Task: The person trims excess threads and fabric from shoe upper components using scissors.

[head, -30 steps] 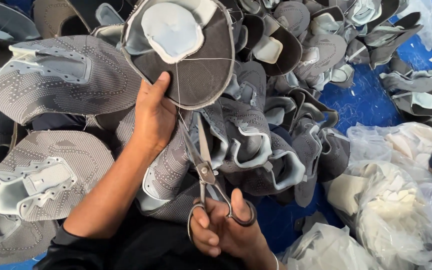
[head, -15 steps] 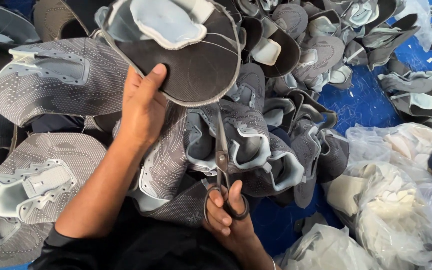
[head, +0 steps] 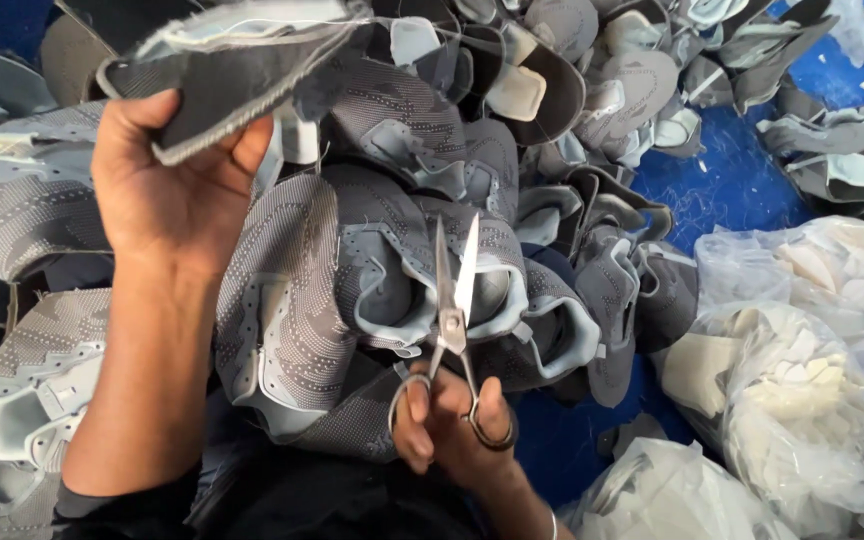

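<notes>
The left hand has swung the dark upper up and over, so it now shows its edge and grey lining rather than its flat face; fingers clenched round its near edge, high above the pile. The right hand, at the pile's near side, has fingers through the loops of the scissors, blades a little parted and pointing up, clear of the upper. The piece looks freshly turned, no cut under way. Plastic bags lie right of the pile on a blue floor.
</notes>
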